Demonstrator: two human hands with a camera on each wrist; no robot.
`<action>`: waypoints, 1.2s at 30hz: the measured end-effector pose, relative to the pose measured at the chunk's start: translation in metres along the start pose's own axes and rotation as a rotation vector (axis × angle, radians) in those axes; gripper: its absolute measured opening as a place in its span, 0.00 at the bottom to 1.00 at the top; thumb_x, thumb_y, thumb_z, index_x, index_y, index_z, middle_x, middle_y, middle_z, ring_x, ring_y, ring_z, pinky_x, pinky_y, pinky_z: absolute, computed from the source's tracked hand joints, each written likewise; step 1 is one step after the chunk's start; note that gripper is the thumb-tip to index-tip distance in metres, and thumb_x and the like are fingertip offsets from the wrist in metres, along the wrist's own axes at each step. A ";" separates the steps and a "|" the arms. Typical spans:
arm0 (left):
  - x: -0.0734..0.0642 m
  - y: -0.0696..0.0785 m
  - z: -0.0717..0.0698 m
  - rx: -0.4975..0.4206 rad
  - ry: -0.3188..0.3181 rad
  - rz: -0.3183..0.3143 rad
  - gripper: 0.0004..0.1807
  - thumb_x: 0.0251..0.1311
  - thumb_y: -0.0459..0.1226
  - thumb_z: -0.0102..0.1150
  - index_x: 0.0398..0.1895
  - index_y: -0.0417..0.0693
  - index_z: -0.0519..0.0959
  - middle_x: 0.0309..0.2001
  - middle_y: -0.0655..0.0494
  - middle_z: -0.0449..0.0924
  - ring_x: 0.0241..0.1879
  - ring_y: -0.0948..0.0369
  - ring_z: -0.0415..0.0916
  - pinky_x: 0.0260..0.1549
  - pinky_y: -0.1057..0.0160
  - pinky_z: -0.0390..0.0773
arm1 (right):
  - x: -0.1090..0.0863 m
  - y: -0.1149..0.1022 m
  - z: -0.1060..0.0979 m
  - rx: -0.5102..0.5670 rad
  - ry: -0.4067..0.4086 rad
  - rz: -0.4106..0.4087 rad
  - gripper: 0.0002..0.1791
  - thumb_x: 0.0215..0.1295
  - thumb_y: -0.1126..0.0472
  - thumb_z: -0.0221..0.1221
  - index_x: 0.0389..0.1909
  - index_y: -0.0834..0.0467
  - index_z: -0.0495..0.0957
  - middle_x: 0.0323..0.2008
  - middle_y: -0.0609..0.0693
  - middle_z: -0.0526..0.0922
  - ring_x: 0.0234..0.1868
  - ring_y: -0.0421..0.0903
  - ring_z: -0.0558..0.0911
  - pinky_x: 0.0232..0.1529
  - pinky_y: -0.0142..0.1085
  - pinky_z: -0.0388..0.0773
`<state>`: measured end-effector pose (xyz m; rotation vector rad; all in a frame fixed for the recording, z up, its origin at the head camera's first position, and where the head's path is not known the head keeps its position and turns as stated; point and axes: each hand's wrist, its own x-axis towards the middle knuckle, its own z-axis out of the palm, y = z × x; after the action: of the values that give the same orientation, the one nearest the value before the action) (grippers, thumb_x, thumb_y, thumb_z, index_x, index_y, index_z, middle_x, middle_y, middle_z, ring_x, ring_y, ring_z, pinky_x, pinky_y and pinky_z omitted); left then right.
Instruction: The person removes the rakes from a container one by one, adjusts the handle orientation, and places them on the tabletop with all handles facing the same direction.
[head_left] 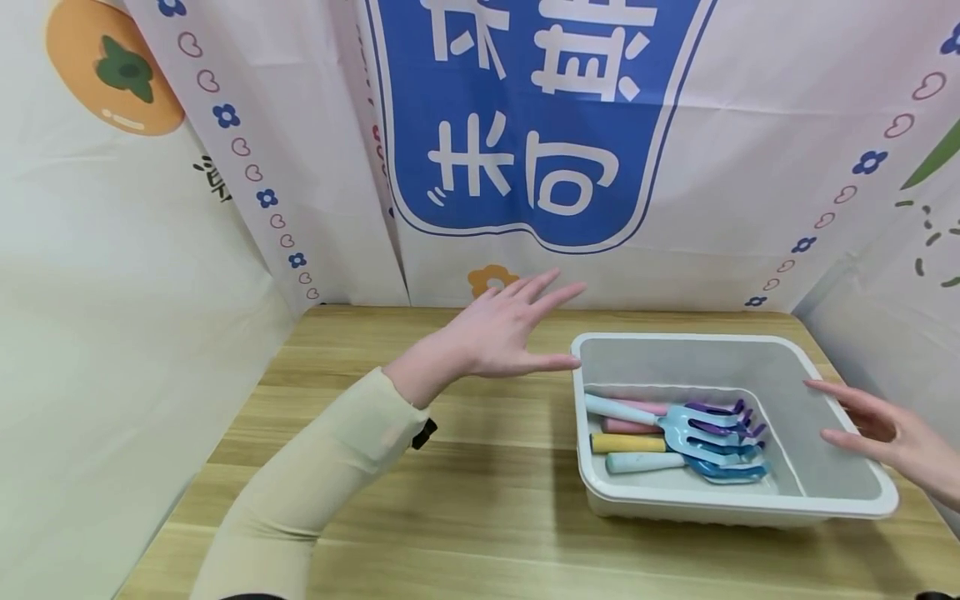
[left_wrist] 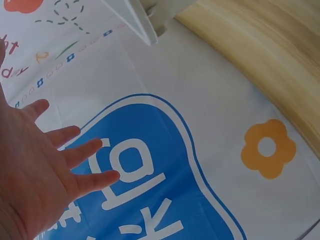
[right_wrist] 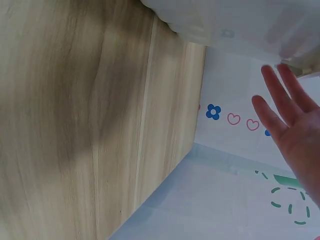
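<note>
A white plastic bin (head_left: 697,502) is on the right side of the table in the head view. Inside lie several small garden forks: a light blue fork (head_left: 686,429) on top, a darker blue one (head_left: 726,473) and purple tines (head_left: 718,408), with pink handles (head_left: 633,425) and a yellow handle (head_left: 628,443). My left hand (head_left: 506,333) has its fingers spread, its thumb tip at the bin's left rim; whether it touches is unclear. Beside the bin's right wall is my right hand (head_left: 888,433), fingers extended and nothing held. Its fingertips overlap the rim in the head view.
The wooden table (head_left: 465,517) meets a white printed cloth backdrop (head_left: 337,208) at its back edge, with cloth on both sides too. A dark strap end (head_left: 424,434) shows under the left sleeve (head_left: 322,467).
</note>
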<state>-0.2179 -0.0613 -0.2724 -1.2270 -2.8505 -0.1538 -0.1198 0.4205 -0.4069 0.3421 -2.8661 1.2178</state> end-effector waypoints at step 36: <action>0.095 0.032 0.009 -0.484 -0.295 0.274 0.49 0.51 0.59 0.67 0.75 0.61 0.56 0.73 0.68 0.53 0.70 0.70 0.50 0.66 0.65 0.55 | 0.002 0.012 0.010 0.156 -0.004 -0.105 0.37 0.67 0.76 0.53 0.74 0.53 0.56 0.62 0.26 0.59 0.61 0.17 0.54 0.53 0.14 0.53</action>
<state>-0.2596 0.0303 -0.2727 -1.8512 -2.9387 -0.7465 -0.1238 0.4215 -0.4221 0.4915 -2.7234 1.4252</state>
